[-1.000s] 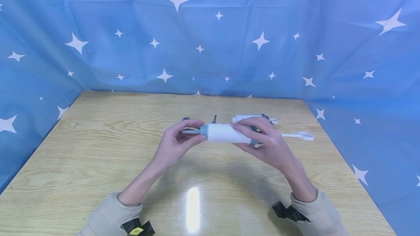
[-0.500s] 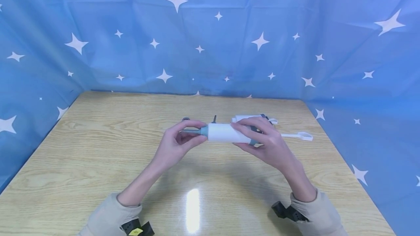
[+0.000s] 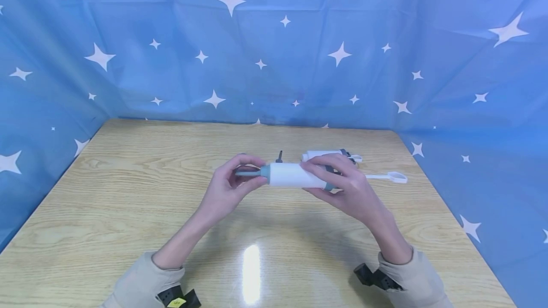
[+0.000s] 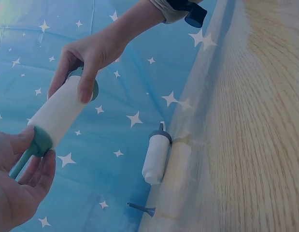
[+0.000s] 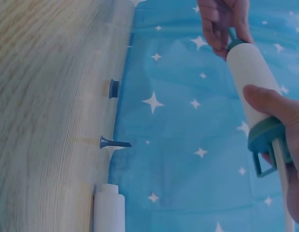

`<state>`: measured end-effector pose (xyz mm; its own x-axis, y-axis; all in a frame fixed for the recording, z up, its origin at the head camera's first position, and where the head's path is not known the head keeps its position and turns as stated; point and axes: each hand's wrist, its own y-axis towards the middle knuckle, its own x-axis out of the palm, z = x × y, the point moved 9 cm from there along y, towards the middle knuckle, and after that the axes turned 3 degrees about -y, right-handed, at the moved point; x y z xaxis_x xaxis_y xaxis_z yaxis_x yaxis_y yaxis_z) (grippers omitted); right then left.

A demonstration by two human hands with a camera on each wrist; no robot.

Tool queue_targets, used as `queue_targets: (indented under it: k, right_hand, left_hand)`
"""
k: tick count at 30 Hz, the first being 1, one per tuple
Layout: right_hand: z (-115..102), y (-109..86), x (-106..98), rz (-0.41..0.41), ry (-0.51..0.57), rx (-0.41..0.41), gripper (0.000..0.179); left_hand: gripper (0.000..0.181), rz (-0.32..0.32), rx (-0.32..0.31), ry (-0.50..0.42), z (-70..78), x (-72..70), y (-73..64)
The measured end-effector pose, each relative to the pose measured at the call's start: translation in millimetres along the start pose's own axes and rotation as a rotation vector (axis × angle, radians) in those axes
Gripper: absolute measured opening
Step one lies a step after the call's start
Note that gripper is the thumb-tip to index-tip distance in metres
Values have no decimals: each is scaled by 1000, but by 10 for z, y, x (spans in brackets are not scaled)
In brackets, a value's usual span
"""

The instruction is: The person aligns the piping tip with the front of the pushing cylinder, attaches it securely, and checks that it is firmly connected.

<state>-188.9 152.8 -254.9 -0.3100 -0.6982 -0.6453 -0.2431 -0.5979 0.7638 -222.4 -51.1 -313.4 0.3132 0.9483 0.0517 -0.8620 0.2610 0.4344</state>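
Note:
Held level over the table is a large white-barrelled syringe (image 3: pixel 288 175), with a teal nozzle at the left end. My left hand (image 3: pixel 224 182) pinches the nozzle's collar (image 4: pixel 43 141) between thumb and fingers, while its thin spout (image 3: pixel 248 173) points back toward the palm. My right hand (image 3: pixel 348 184) grips the barrel beside the teal handled cap (image 5: pixel 266 135), thumb along the barrel in the right wrist view. From that end a white plunger rod (image 3: pixel 377 176) sticks out rightward and finishes in a loop. Fingers hide part of the cap.
Behind the hands lies a second, smaller-looking white syringe (image 3: pixel 323 156) with a dark cap. A dark loose nozzle (image 3: pixel 279 158) stands left of it. Farther left is a small dark round piece (image 5: pixel 114 89), seen in the right wrist view. A blue starry curtain (image 3: pixel 274 61) borders the table.
Both hands and the syringe have shifted very slightly left and down in the last half second. The small dark round piece is now hidden behind my left hand in the head view.

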Motion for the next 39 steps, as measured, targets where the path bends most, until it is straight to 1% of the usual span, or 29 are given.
queue_targets:
  k: [3, 6, 9, 11, 15, 19, 23, 26, 28, 33, 35, 37, 39]
  right_hand:
    - [7, -1, -13, 3, 6, 4, 36]
    - [12, -4, -18, 0, 5, 7, 36]
    - [13, -5, -16, -2, 1, 5, 36]
    - [9, -4, -12, -6, 0, 4, 36]
    - [1, 4, -3, -9, 9, 2, 37]
    - [-8, 8, 0, -6, 14, -2, 37]
    - [-18, 7, -5, -6, 13, -2, 36]
    - [-14, 3, -4, -17, 12, 7, 37]
    - [-5, -2, 1, -27, 17, 21, 38]
    - [30, -21, 30, -67, 36, 63, 41]
    - [40, -27, 38, -81, 37, 74, 42]
    - [44, -33, 39, -88, 33, 79, 42]
    - [45, -33, 31, -84, 27, 78, 42]
  left_hand:
    - [35, -8, -46, -6, -33, 4, -1]
    - [35, -33, -106, -36, -79, 22, -7]
    - [35, -57, -143, -75, -104, 45, -16]
    - [35, -64, -152, -99, -109, 54, -22]
    - [32, -61, -150, -116, -108, 52, -29]
    - [29, -47, -147, -92, -113, 38, -34]
    - [25, -37, -136, -63, -115, 31, -32]
    - [23, -38, -108, -49, -94, 36, -30]
    - [24, -40, -71, -20, -66, 39, -27]
    - [27, -36, 54, 66, 42, 46, -25]
    - [28, -31, 83, 84, 70, 46, -26]
    - [28, -28, 84, 100, 74, 44, -24]
    - [29, -26, 55, 111, 50, 39, -21]
